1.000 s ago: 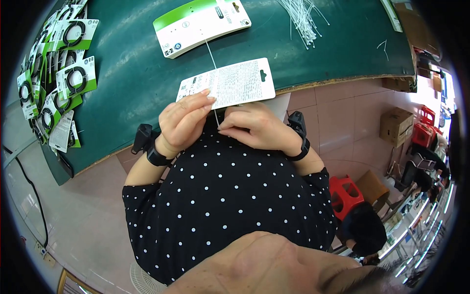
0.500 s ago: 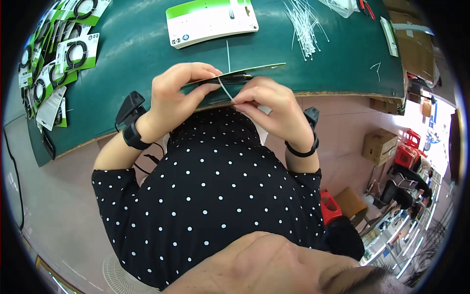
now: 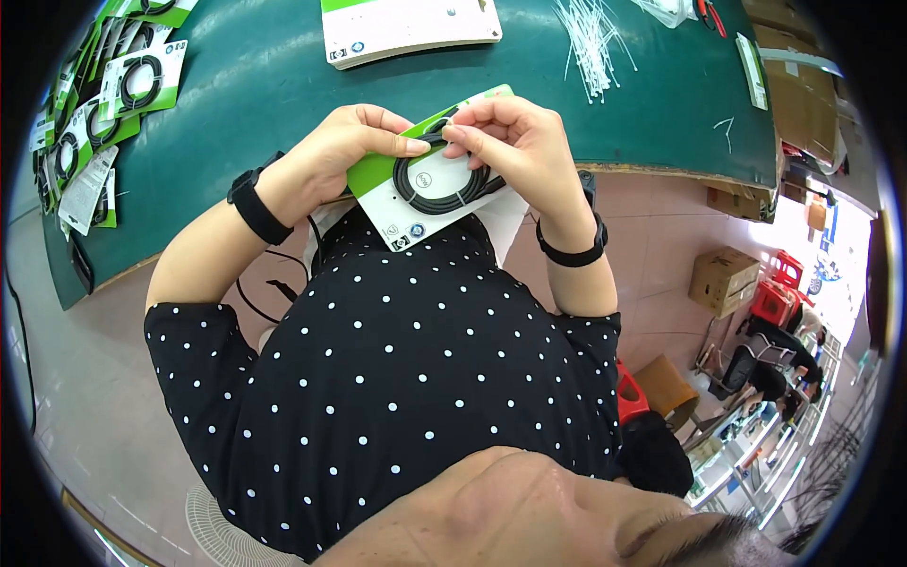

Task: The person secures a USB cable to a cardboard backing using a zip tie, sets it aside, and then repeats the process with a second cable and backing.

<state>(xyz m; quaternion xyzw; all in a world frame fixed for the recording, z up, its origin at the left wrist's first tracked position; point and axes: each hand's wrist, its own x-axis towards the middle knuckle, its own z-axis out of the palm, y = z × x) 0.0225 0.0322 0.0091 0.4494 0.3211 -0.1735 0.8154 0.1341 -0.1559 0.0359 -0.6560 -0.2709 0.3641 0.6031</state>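
Note:
My left hand (image 3: 364, 135) grips a green and white packaging card (image 3: 381, 205) by its left edge, thumb on the front. On the card's face lies a black coiled cable (image 3: 403, 186), bound low down by a thin pale tie (image 3: 460, 199). At the top of the coil, my right hand (image 3: 518, 142) has thumb and fingers pinched together on a white cable tie, mostly hidden by the fingertips. The card is tilted, its printed front turned up, near the table's front edge.
A stack of blank cards (image 3: 411, 38) lies farther back on the green table (image 3: 255, 80). To its right is a heap of loose white cable ties (image 3: 590, 52), then red-handled pliers (image 3: 713, 17). Carded cables (image 3: 142, 80) pile up at the left. Cartons (image 3: 726, 282) stand on the floor.
The card has turned from edge-on to face up, showing the coil. My right hand has moved up from the tie's free end to the coil's top. The view has shifted slightly.

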